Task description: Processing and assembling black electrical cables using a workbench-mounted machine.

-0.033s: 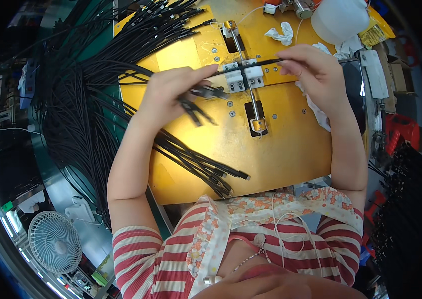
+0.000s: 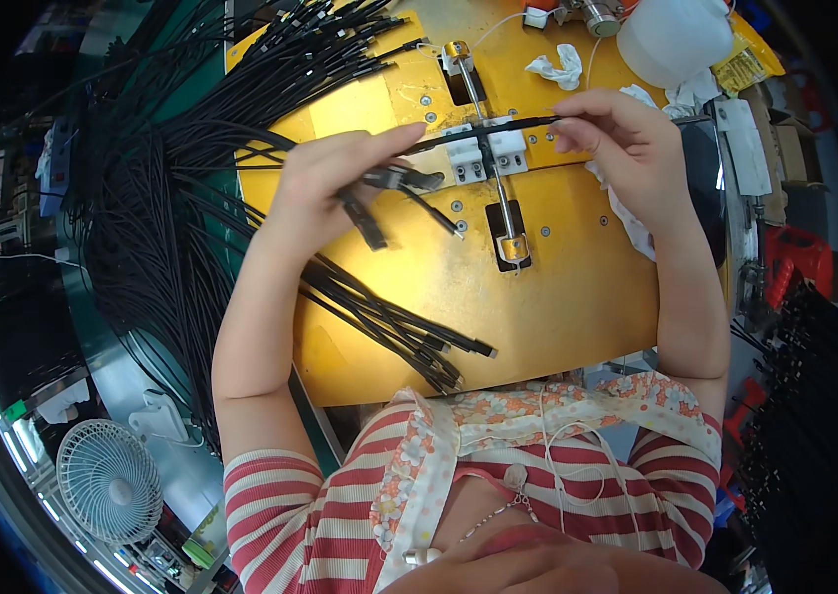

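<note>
A black cable (image 2: 518,125) stretches between my hands over two white slotted blocks (image 2: 510,156) on the yellow plate. My left hand (image 2: 335,178) is closed around that cable, its index finger extended along it. Several more black cable ends (image 2: 365,220) hang out below the palm, one showing a metal plug tip. Between thumb and fingers my right hand (image 2: 627,139) pinches the cable's far right end. A metal rod (image 2: 506,203) with brass-coloured ends crosses the plate between the blocks, passing under the cable.
Large bundles of black cables (image 2: 152,228) lie at the left, and a smaller bunch (image 2: 409,332) rests on the near part of the yellow plate (image 2: 558,307). Crumpled tissue (image 2: 560,67) and a white plastic bottle (image 2: 675,42) are at the far right. A white fan (image 2: 110,482) stands lower left.
My left hand has shifted slightly left, and the loose cable ends under it have swung. My right hand has barely moved.
</note>
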Available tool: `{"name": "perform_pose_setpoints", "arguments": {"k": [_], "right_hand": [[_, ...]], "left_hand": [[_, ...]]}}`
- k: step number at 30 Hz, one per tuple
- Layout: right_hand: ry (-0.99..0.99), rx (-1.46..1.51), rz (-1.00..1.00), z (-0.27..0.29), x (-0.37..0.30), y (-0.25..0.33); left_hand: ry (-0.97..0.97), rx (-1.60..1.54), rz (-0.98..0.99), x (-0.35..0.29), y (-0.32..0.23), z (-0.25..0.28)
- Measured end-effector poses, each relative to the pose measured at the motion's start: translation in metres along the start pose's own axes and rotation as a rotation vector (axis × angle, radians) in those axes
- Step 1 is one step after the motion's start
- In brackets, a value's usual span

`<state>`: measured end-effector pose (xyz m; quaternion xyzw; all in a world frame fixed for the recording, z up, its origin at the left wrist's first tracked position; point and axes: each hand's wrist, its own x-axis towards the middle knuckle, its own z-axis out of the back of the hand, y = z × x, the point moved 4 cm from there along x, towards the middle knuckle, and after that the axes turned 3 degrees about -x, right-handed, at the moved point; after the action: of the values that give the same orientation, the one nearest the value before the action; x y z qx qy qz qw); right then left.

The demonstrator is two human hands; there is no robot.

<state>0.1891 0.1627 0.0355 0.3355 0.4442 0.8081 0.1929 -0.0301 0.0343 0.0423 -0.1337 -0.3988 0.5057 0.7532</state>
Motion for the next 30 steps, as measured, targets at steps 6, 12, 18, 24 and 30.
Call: {"name": "perform_pose_setpoints", "arguments": {"k": [6, 12, 18, 24, 30], "right_hand": [[0.027, -0.022, -0.094, -0.018, 0.000, -0.018], [0.045, -0.215, 0.029, -0.034, 0.002, -0.021], [0.022, -0.436, 0.230, -0.038, -0.001, -0.010], [0.115, -0.624, 0.341, -0.038, -0.007, 0.001], [0.132, -0.705, 0.367, -0.039, -0.010, 0.003]], "left_hand": [[0.332, -0.030, 0.258, 0.003, 0.000, 0.007], [0.434, 0.101, 0.540, -0.004, 0.014, 0.007], [0.444, 0.123, 0.546, -0.007, 0.017, 0.009], [0.456, 0.137, 0.574, -0.008, 0.018, 0.007], [0.473, 0.128, 0.596, -0.006, 0.017, 0.006]]}}
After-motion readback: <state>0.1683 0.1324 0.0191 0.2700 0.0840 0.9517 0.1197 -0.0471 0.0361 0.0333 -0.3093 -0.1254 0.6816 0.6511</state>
